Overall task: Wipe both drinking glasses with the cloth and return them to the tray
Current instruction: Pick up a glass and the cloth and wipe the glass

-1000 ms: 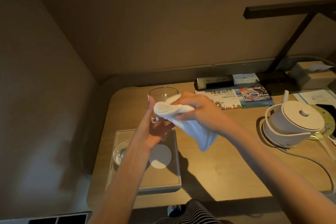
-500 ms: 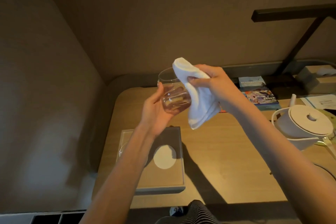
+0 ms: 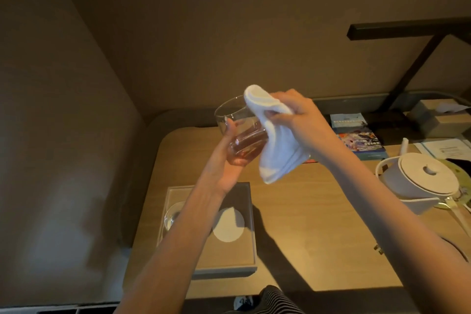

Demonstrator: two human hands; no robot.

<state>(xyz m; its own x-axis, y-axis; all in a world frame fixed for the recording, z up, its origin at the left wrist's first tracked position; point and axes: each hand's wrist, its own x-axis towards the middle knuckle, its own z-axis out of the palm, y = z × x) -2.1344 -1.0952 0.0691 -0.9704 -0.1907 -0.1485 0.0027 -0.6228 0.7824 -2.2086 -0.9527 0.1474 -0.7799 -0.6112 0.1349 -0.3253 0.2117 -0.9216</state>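
My left hand (image 3: 229,160) holds a clear drinking glass (image 3: 234,120) up above the desk, tilted with its mouth toward the upper left. My right hand (image 3: 303,125) grips a white cloth (image 3: 275,150) that drapes over the glass's right rim and side. Below, a shallow rectangular tray (image 3: 244,266) sits near the desk's front left corner. A second glass (image 3: 172,215) stands at the tray's left side, partly hidden by my left forearm. A round white coaster (image 3: 229,224) lies in the tray's middle.
A white electric kettle (image 3: 418,181) stands at the right with its cord trailing. Booklets (image 3: 356,135) and a tissue box (image 3: 441,120) lie at the desk's back. A dark lamp arm (image 3: 413,64) rises at the upper right. Walls close off the left and the back.
Both hands lifted the glass from just above the tray to well above the desk. The cloth has shifted from the glass's top rim to its right side.
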